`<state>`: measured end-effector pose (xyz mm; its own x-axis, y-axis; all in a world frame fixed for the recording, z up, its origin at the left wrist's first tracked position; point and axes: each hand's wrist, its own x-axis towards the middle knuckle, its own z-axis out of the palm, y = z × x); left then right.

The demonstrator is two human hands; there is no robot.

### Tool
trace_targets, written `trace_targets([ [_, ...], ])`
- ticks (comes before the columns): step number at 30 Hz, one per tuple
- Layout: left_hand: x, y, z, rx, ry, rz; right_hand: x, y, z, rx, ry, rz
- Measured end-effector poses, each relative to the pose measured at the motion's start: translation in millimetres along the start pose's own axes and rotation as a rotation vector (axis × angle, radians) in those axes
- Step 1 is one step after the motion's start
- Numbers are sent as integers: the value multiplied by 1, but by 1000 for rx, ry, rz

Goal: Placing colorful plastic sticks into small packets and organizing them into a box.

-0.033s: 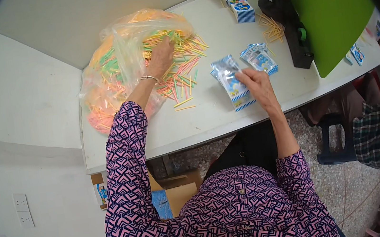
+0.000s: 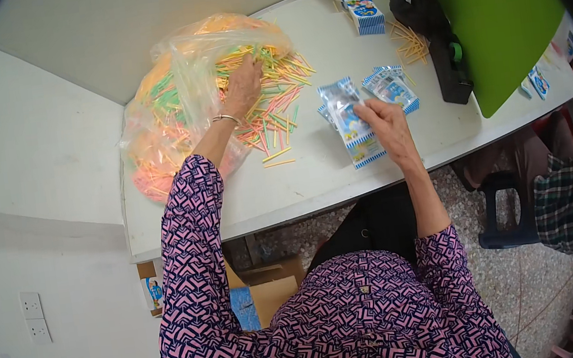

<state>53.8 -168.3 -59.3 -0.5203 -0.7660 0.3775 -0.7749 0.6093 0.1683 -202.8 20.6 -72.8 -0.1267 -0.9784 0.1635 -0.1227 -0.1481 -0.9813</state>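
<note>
Left hand: the left hand (image 2: 243, 87) reaches into the sticks (image 2: 276, 100) at the bag (image 2: 181, 91) mouth, fingers curled down on them; whether any are pinched I cannot tell.
Right hand: the right hand (image 2: 384, 126) lies flat, fingers spread, pressing the top packet (image 2: 350, 123).
Packets: a second packet (image 2: 390, 87) sits just beyond the right fingertips.
Doing it well: probably gather a small, aligned bunch, keeping the packet pinned steady.
Watch: loose sticks near the left wrist may scatter.

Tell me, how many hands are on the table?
2. The left hand is on the colourful sticks by the plastic bag; the right hand presses a blue packet.
</note>
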Motion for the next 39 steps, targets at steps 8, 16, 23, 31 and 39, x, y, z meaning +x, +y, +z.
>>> trace_targets([
  [8, -18, 27, -9, -1316, 160, -497, 46, 17, 85, 996, 65, 133],
  [16, -51, 89, 18, -1820, 304, -571, 73, 46, 152, 1569, 189, 407],
  [23, -60, 106, 36, -1590, 509, -558, 66, 43, 148, 1517, 220, 338],
  [31, -58, 111, 29, -1504, 447, -671, 60, 29, 141, 1422, 281, 287],
  [39, -41, 82, -22, -1868, 431, -554, 52, 22, 80, 769, 33, 119],
])
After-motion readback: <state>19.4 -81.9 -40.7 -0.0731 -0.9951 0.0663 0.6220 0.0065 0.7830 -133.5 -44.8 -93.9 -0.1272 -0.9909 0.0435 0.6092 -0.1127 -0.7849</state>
